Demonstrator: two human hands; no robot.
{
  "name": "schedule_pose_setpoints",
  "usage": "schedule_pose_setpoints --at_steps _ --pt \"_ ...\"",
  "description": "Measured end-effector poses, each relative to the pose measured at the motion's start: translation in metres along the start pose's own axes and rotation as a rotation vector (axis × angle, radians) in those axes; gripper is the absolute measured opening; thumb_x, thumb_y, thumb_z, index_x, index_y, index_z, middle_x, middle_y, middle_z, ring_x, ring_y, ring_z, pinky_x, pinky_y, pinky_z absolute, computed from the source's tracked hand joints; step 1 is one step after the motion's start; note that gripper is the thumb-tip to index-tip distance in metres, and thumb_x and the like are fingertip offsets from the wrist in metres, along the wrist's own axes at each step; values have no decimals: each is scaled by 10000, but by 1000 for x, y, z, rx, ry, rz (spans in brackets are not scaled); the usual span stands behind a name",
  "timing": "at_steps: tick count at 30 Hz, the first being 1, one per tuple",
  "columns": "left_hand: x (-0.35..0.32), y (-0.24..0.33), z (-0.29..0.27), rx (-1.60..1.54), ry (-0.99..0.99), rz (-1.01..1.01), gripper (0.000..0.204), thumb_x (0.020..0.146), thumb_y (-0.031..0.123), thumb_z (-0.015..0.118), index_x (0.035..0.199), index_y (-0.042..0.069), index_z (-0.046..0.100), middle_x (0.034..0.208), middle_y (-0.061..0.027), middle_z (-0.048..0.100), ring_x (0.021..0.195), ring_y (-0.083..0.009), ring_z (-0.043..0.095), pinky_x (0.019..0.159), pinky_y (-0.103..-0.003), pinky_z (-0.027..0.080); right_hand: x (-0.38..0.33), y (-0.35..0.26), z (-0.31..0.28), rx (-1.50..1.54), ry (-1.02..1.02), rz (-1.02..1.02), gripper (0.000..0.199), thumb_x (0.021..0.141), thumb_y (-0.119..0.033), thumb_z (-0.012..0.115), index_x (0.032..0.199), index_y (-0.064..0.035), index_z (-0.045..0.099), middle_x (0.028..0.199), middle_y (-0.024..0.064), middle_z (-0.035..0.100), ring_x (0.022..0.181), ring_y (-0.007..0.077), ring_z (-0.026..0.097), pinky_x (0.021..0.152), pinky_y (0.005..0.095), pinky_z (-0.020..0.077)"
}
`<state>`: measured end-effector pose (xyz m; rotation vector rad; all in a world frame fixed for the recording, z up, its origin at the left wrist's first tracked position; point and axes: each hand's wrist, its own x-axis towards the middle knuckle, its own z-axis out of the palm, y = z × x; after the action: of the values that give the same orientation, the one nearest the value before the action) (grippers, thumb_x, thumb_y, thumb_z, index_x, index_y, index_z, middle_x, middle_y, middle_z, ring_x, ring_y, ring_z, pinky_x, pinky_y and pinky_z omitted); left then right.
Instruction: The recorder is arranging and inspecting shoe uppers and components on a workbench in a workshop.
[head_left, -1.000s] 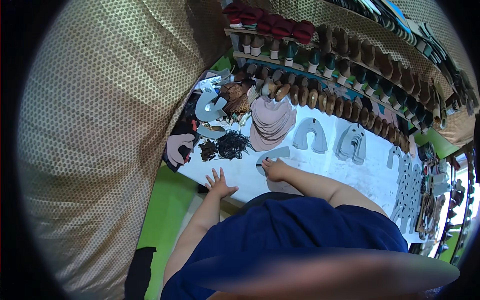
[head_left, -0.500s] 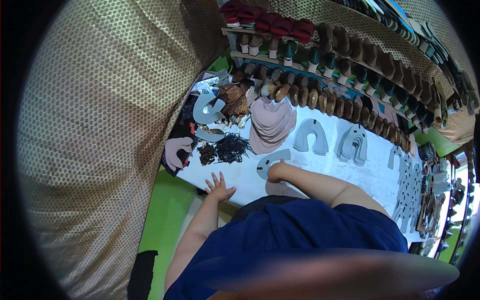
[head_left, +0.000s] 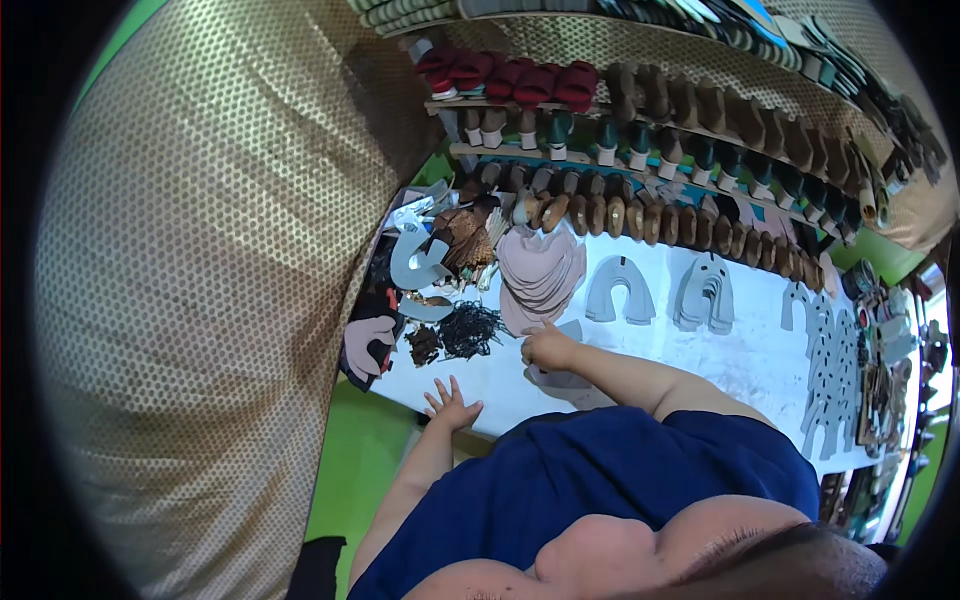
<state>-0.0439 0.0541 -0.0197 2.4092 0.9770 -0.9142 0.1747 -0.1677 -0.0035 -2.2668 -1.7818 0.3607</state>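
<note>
1. Head view: the right hand (head_left: 548,350) is pressing down on a grey shoe-upper piece (head_left: 562,378) lying flat on the white desk (head_left: 740,350), fingers curled over its upper edge; whether they are gripping it cannot be told.
2. The left hand (head_left: 452,408) is resting open, fingers spread, at the desk's near edge, well apart to the piece's left; the right hand is nearer.
3. A stack of pinkish pieces (head_left: 540,280) is sitting just beyond the piece.
</note>
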Motion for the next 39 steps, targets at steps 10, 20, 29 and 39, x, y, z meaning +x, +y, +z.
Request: schedule_pose_setpoints --at_steps 10,20,29,39 --pt "5 1 -2 -1 -4 -7 1207 790 711 623 1567 250 -177 1614 -165 -271 1449 -523 -211 1133 -695 -2 -140 71 -113 265 497 155 100 766 -161 737 864 -149 754 810 40 718 854 262 666 924 469 450" --pt "-2 8 -1 16 21 -60 1224 785 636 682 1568 234 -169 1610 -186 -267 1453 -534 -181 1143 -684 15 -285 96 -206 122 529 619 149 787 -152 730 916 -80 750 864 92 725 884 269 669 920 396 475" --pt "2 11 -6 41 -12 -59 1257 769 637 697 1562 232 -191 1608 -189 -269 1454 -534 -178 1141 -687 28 -311 267 -136 224 519 1060 203 801 -164 710 980 -78 751 896 132 730 827 290 690 772 383 536" --pt "1 11 -7 56 -31 -60 1257 785 616 704 1556 218 -205 1601 -214 -268 1441 -556 -181 1136 -697 47 -298 320 -113 137 536 1262 188 830 -196 696 990 -124 763 971 129 729 881 308 692 800 396 545"
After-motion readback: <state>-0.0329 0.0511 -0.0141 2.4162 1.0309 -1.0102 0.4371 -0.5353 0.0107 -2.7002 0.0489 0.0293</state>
